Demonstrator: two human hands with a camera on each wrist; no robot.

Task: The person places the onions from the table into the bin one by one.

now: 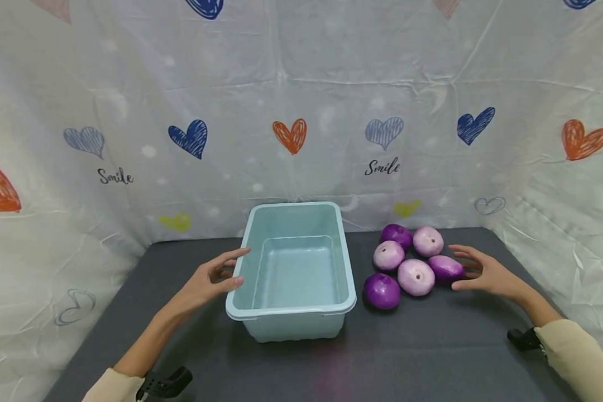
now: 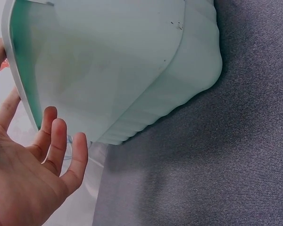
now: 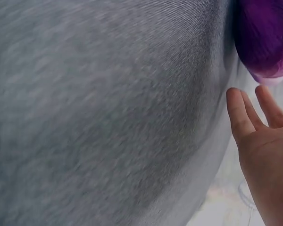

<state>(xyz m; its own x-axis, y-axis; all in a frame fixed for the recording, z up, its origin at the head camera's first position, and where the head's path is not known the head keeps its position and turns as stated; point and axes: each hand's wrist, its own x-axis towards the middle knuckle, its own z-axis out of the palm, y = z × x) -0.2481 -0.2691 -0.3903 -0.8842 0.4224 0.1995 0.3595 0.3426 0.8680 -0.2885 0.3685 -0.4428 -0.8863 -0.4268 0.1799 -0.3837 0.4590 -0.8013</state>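
Observation:
A pale blue-green plastic basin (image 1: 301, 268) stands on the dark cloth. At its left rim is my left hand (image 1: 213, 276), with the thumb and index fingertips right at the edge. The left wrist view shows its other fingers (image 2: 79, 160) loosely bent beside the basin's outer wall (image 2: 108, 70). Right of the basin several red onions lie clustered, some deep purple (image 1: 382, 291), others pale with a round end mark (image 1: 416, 277). My right hand (image 1: 487, 273) is beside the rightmost purple onion (image 1: 446, 268), fingers spread, fingertips close to its right side.
Dark grey cloth (image 1: 382, 357) covers the table. A white curtain (image 1: 331, 100) printed with hearts hangs right behind it and along both sides. The basin's far rim reaches near that curtain. Black straps with small devices (image 1: 525, 339) sit on both wrists.

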